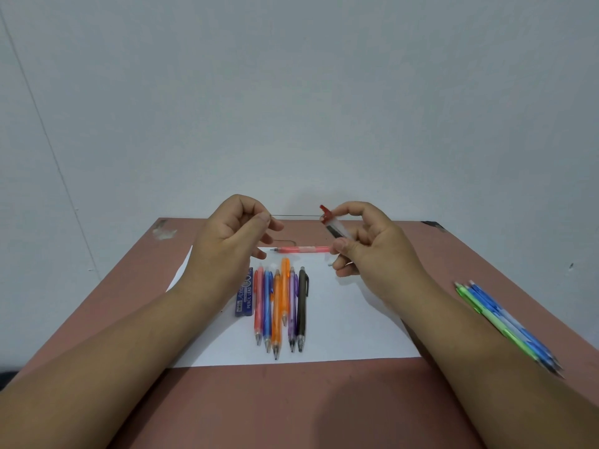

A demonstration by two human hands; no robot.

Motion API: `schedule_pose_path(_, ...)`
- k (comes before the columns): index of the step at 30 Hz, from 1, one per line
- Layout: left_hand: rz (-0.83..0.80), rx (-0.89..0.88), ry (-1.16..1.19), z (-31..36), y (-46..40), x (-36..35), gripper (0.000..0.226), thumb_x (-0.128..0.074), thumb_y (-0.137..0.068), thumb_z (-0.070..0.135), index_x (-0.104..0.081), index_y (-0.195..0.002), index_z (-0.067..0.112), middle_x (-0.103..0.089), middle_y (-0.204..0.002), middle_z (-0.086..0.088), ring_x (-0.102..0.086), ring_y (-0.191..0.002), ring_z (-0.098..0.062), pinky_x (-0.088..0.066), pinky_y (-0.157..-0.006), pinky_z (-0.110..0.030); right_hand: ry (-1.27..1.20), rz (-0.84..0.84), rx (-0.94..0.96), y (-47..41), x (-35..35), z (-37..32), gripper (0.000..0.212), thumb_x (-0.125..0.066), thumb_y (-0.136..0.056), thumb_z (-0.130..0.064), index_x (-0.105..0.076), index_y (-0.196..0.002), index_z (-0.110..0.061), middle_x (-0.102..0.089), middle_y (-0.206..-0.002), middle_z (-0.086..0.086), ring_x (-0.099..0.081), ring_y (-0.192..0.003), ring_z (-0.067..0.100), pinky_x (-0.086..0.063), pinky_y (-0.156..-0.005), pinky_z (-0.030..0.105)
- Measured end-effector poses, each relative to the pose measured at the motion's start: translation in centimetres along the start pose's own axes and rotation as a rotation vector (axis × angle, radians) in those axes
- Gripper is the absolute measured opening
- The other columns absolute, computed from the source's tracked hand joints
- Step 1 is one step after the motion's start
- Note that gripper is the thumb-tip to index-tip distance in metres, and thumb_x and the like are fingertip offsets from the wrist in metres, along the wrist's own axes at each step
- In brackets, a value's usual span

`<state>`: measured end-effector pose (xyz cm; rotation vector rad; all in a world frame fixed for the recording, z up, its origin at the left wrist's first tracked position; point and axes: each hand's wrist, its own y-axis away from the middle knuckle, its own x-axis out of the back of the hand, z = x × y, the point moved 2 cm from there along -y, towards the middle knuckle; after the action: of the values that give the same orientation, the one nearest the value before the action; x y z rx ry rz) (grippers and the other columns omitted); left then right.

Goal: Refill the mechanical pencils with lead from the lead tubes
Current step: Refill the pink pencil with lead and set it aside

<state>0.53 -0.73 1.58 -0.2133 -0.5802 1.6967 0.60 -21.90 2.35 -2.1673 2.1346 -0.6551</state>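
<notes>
Two hands (227, 234), pink table (421, 254), white wall (291, 92)

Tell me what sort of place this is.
Probably a plain desk or study corner: a pinkish table against a bare white wall, with a white sheet under a row of mechanical pencils.

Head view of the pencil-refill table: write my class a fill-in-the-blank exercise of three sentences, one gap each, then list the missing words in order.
1. The left hand pinches one end of a thin ____ drawn from the lead tube.
2. The lead tube, gripped by the right hand, has a flip cap coloured ____.
3. The row of pencils lies on a sheet of ____ paper.

Missing words: lead; red; white
</notes>
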Motion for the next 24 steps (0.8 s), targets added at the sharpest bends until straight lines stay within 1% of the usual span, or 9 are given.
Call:
schedule_pose_path(3, -0.001, 0.004, 0.012, -0.06, -0.08, 0.01, 0.013, -0.049, -0.103, 0.018, -0.061, -0.097, 0.015, -0.075, -0.092, 0.006, -0.069, -0.085, -0.016, -0.059, -0.069, -0.032, -0.027, 0.011, -0.002, 0.00, 0.03, 0.10, 0.063, -0.057, -0.098, 0.005, -0.059, -0.133, -0.047, -0.068, -0.082, 0.004, -0.069, -0.069, 0.022, -0.064, -0.071, 0.033)
schedule_pose_path(5, -0.001, 0.005, 0.010, -0.10, -0.11, 0.05, 0.013, -0.049, -0.103, 0.018, -0.061, -0.097, 0.016, -0.075, -0.092, 0.007, -0.069, -0.084, -0.015, -0.060, -0.069, -0.033, -0.031, 0.011, -0.006, -0.04, -0.02, 0.15, 0.064, -0.055, -0.099, 0.006, -0.059, -0.136, -0.046, -0.066, -0.091, 0.004, -0.068, -0.068, 0.020, -0.063, -0.071, 0.031)
schedule_pose_path(8, 0.002, 0.003, 0.026, -0.12, -0.11, 0.08, 0.013, -0.050, -0.103, 0.017, -0.061, -0.096, 0.017, -0.075, -0.092, 0.005, -0.069, -0.084, -0.016, -0.059, -0.069, -0.034, -0.016, 0.015, -0.006, -0.05, -0.05, 0.08, 0.062, -0.051, -0.101, 0.005, -0.062, -0.131, -0.047, -0.062, -0.098, -0.001, -0.065, -0.065, 0.016, -0.062, -0.069, 0.030)
schedule_pose_path(10, 0.003, 0.005, 0.027, -0.11, -0.10, 0.10, 0.013, -0.050, -0.103, 0.017, -0.061, -0.096, 0.016, -0.075, -0.092, 0.005, -0.069, -0.084, -0.016, -0.059, -0.069, -0.033, -0.011, 0.023, -0.006, 0.04, 0.02, -0.05, 0.060, -0.048, -0.102, 0.005, -0.063, -0.123, -0.049, -0.062, -0.091, -0.002, -0.063, -0.063, 0.015, -0.063, -0.068, 0.032)
schedule_pose_path(16, 0.004, 0.010, 0.032, -0.04, -0.06, 0.10, 0.013, -0.050, -0.103, 0.017, -0.061, -0.096, 0.016, -0.075, -0.091, 0.005, -0.069, -0.083, -0.016, -0.059, -0.068, -0.033, -0.008, -0.004, -0.023, 0.12, -0.05, 0.08, 0.050, -0.049, -0.102, 0.002, -0.061, -0.114, -0.045, -0.056, -0.087, 0.001, -0.064, -0.059, 0.020, -0.064, -0.075, 0.047)
schedule_pose_path(18, 0.007, 0.011, 0.030, -0.01, -0.04, 0.11, 0.012, -0.050, -0.103, 0.018, -0.061, -0.097, 0.015, -0.075, -0.091, 0.005, -0.069, -0.083, -0.015, -0.059, -0.069, -0.034, 0.030, -0.021, -0.004, 0.18, -0.08, 0.13, 0.046, -0.055, -0.100, -0.002, -0.061, -0.113, -0.045, -0.063, -0.083, 0.001, -0.068, -0.066, 0.021, -0.064, -0.076, 0.040)
schedule_pose_path(20, 0.008, 0.013, 0.027, -0.01, -0.04, 0.12, 0.012, -0.051, -0.103, 0.018, -0.061, -0.097, 0.015, -0.075, -0.092, 0.006, -0.069, -0.083, -0.015, -0.059, -0.070, -0.034, 0.113, -0.052, 0.014, 0.24, 0.02, 0.16, 0.041, -0.063, -0.098, -0.008, -0.062, -0.110, -0.047, -0.069, -0.079, 0.002, -0.068, -0.072, 0.015, -0.059, -0.066, 0.024)
schedule_pose_path(21, 0.010, 0.015, 0.026, -0.04, -0.03, 0.14, 0.012, -0.051, -0.103, 0.018, -0.061, -0.097, 0.015, -0.075, -0.092, 0.006, -0.069, -0.083, -0.015, -0.059, -0.070, -0.035, 0.148, -0.069, 0.016, 0.27, 0.08, 0.22, 0.039, -0.067, -0.095, -0.010, -0.063, -0.108, -0.047, -0.069, -0.080, 0.003, -0.065, -0.069, 0.010, -0.055, -0.060, 0.020)
schedule_pose_path(24, 0.024, 0.019, 0.020, -0.15, -0.10, 0.16, 0.011, -0.053, -0.102, 0.018, -0.062, -0.096, 0.017, -0.075, -0.091, 0.006, -0.069, -0.083, -0.014, -0.059, -0.070, -0.035, 0.220, -0.131, -0.008, 0.34, 0.12, 0.59, 0.037, -0.076, -0.087, -0.011, -0.070, -0.102, -0.044, -0.066, -0.095, 0.002, -0.056, -0.060, -0.001, -0.055, -0.060, 0.020)
